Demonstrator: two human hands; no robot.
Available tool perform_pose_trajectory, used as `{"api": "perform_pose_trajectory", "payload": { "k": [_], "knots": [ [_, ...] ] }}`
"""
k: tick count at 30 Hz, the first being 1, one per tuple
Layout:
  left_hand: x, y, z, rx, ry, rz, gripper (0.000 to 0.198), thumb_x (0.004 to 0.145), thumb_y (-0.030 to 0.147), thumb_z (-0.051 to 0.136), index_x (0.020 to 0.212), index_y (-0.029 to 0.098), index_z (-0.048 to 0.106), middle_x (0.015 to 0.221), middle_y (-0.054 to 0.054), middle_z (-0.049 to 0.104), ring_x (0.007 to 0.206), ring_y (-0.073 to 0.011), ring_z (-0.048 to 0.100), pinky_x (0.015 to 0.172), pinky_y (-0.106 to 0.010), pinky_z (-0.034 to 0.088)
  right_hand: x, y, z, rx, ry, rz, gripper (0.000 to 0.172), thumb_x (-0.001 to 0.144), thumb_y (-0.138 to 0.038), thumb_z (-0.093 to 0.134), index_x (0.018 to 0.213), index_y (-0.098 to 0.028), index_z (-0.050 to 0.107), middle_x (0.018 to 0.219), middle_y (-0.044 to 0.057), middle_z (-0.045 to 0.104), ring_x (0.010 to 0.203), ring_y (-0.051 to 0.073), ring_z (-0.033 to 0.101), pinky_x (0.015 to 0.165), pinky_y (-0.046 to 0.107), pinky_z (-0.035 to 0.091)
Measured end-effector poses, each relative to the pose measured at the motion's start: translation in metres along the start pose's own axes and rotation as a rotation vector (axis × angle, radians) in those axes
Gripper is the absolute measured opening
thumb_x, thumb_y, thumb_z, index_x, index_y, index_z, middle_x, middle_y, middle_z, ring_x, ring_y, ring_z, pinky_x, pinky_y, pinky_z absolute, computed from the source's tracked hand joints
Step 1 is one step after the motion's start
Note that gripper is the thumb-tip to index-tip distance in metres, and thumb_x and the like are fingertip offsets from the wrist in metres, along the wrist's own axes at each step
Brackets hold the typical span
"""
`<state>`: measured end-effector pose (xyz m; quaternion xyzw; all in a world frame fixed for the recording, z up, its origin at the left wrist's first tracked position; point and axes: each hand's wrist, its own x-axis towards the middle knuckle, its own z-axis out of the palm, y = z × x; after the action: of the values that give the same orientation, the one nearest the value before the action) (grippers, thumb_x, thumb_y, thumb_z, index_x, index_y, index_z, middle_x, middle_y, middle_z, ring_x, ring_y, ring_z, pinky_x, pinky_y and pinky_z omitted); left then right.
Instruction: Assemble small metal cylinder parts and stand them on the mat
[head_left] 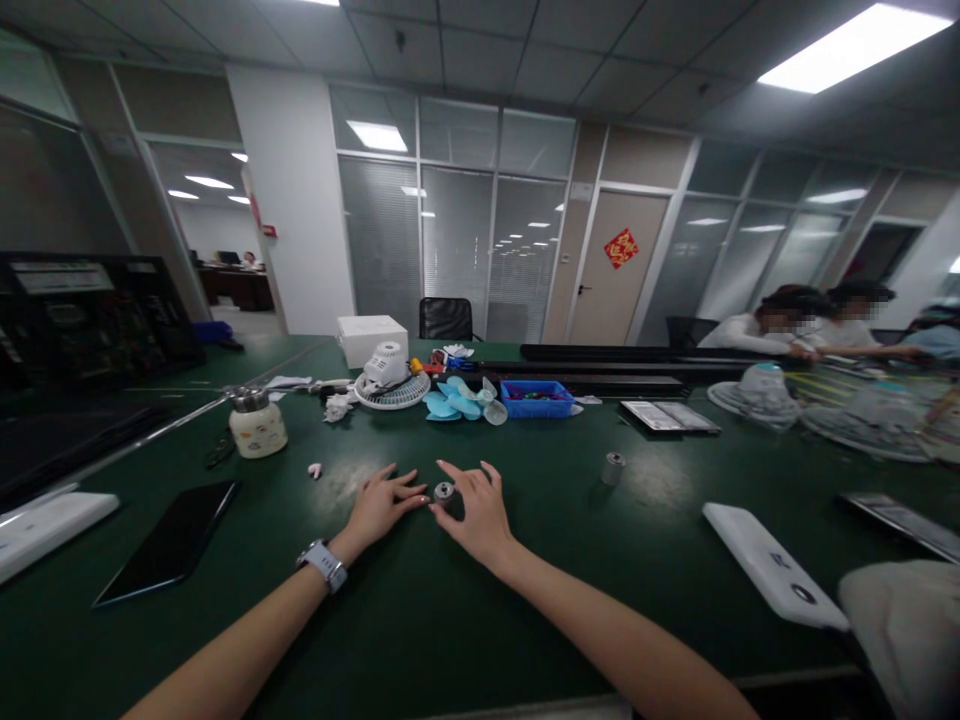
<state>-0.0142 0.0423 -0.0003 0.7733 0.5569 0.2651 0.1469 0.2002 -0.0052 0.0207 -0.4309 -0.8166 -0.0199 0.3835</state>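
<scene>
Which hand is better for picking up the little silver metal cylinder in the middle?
Probably the right hand: its thumb and fingers curve around the little silver metal cylinder. The left hand is flatter, its fingertips just beside it. I can't tell whether either touches it.

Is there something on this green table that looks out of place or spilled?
Beyond the left hand, a white fan lies grille-down in front of a white box, light-blue blades loose beside it, as if taken apart. I see no spill.
</scene>
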Motion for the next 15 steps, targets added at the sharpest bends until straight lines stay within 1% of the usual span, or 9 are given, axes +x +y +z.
{"api": "perform_pose_trajectory", "payload": {
  "k": [3,5,7,10,11,13,15],
  "knots": [
    [-0.001,0.002,0.003,0.057,-0.014,-0.017,0.037,0.080,0.058,0.055,0.107,0.039,0.071,0.136,-0.001,0.055,0.138,-0.0370,0.028,0.105,-0.061,0.021,0.003,0.008,-0.009,-0.072,-0.023,-0.004,0.060,0.083,-0.038,0.060,0.139,-0.028,0.041,0.109,0.003,0.066,0.107,0.019,0.057,0.111,0.045,0.020],
    [-0.002,0.004,0.003,0.065,-0.017,-0.021,0.038,0.080,0.059,0.054,0.107,0.040,0.071,0.138,-0.001,0.053,0.139,-0.0373,0.026,0.105,-0.061,0.020,0.006,0.024,-0.022,-0.165,-0.031,0.009,0.056,0.083,-0.039,0.061,0.136,-0.028,0.045,0.106,0.003,0.068,0.107,0.021,0.057,0.112,0.049,0.017],
    [-0.001,0.004,0.003,0.066,-0.022,-0.025,0.039,0.080,0.060,0.053,0.108,0.040,0.071,0.139,-0.001,0.051,0.139,-0.0375,0.025,0.105,-0.061,0.020,0.009,0.052,-0.039,-0.305,-0.025,0.068,0.048,0.082,-0.038,0.061,0.128,-0.028,0.054,0.101,0.004,0.070,0.106,0.023,0.057,0.111,0.052,0.013],
    [-0.001,0.003,0.003,0.072,-0.034,-0.023,0.040,0.080,0.062,0.052,0.108,0.040,0.070,0.140,-0.001,0.051,0.138,-0.0378,0.026,0.104,-0.061,0.020,0.008,0.108,-0.068,-0.579,-0.013,0.263,0.030,0.081,-0.034,0.059,0.108,-0.024,0.067,0.088,0.006,0.071,0.105,0.026,0.056,0.110,0.054,0.008],
    [-0.001,0.002,0.002,0.073,-0.034,-0.022,0.040,0.080,0.062,0.052,0.108,0.040,0.070,0.140,-0.001,0.051,0.138,-0.0380,0.026,0.104,-0.062,0.021,0.006,0.127,-0.077,-0.669,-0.014,0.335,0.027,0.082,-0.033,0.058,0.105,-0.022,0.068,0.085,0.007,0.072,0.105,0.027,0.056,0.110,0.054,0.008],
    [-0.002,0.003,0.002,0.068,-0.026,-0.023,0.039,0.080,0.062,0.053,0.107,0.041,0.071,0.139,-0.002,0.052,0.138,-0.0383,0.027,0.104,-0.062,0.022,0.001,0.160,-0.092,-0.797,-0.007,0.456,0.027,0.083,-0.030,0.055,0.104,-0.020,0.069,0.082,0.008,0.072,0.105,0.028,0.055,0.108,0.055,0.007],
    [-0.002,0.003,0.003,0.059,-0.015,-0.028,0.038,0.080,0.060,0.054,0.106,0.040,0.072,0.139,-0.002,0.052,0.137,-0.0384,0.028,0.104,-0.062,0.022,-0.004,0.183,-0.103,-0.838,0.002,0.532,0.029,0.084,-0.028,0.053,0.107,-0.017,0.067,0.082,0.010,0.071,0.107,0.029,0.054,0.107,0.057,0.006]
  ]
}}
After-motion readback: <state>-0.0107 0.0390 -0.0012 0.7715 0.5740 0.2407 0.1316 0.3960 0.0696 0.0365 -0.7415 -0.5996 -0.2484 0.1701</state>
